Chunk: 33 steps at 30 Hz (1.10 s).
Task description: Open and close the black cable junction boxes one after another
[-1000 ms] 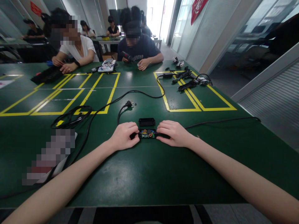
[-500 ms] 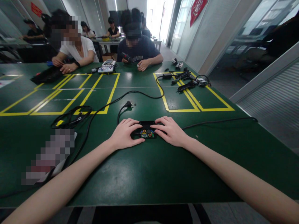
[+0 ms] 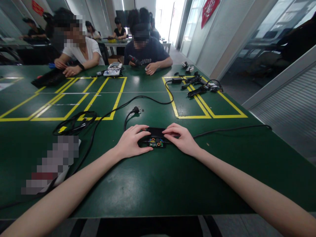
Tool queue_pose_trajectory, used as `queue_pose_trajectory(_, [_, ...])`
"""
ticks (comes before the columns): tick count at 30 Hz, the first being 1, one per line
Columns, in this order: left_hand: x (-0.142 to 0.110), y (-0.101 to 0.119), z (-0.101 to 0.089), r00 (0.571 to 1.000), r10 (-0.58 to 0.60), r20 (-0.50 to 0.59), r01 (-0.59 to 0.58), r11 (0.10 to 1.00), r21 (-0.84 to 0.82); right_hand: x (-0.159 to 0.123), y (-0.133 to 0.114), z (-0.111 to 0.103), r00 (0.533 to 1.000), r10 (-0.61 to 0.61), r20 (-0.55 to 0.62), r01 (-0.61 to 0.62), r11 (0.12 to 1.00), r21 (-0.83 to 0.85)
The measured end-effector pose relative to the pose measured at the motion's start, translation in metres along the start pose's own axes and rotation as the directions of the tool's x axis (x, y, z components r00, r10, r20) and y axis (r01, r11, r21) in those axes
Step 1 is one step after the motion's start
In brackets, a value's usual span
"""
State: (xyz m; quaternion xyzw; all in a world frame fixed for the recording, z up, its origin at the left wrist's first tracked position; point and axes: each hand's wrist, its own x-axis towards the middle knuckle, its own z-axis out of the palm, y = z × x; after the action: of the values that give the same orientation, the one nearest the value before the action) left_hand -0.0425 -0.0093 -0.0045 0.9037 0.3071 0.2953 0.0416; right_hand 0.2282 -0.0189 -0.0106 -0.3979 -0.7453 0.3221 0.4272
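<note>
On the green table (image 3: pixel 158 187), the circuit board (image 3: pixel 156 142) is lying exposed between the hands, a black cover (image 3: pixel 156 132) just beyond it. The left hand (image 3: pixel 130 141) is resting spread at the left end, gripping or not I cannot tell; the right hand (image 3: pixel 183 141) is pinching the cover's right edge.

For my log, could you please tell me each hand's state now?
Left hand: open, spread beside the circuit board.
Right hand: fingertips at the black cover, grip unclear.

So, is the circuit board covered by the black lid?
No, the circuit board is exposed to view, with the black lid just beyond it.
</note>
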Motion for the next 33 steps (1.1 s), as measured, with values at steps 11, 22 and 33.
queue_pose_trajectory(11, [0.000,0.003,-0.002,0.999,-0.033,0.007,0.033,0.999,-0.012,0.002,0.009,0.002,0.985,0.173,0.024,-0.174,0.971,0.164])
queue_pose_trajectory(22, [0.000,0.003,-0.001,0.995,-0.081,0.051,0.082,0.997,-0.015,0.003,0.010,0.004,0.988,0.150,-0.036,-0.143,0.977,0.157])
queue_pose_trajectory(33, [0.001,0.004,-0.003,0.995,-0.086,0.054,0.087,0.996,-0.022,0.002,0.013,0.005,0.970,0.244,0.004,-0.237,0.938,0.251])
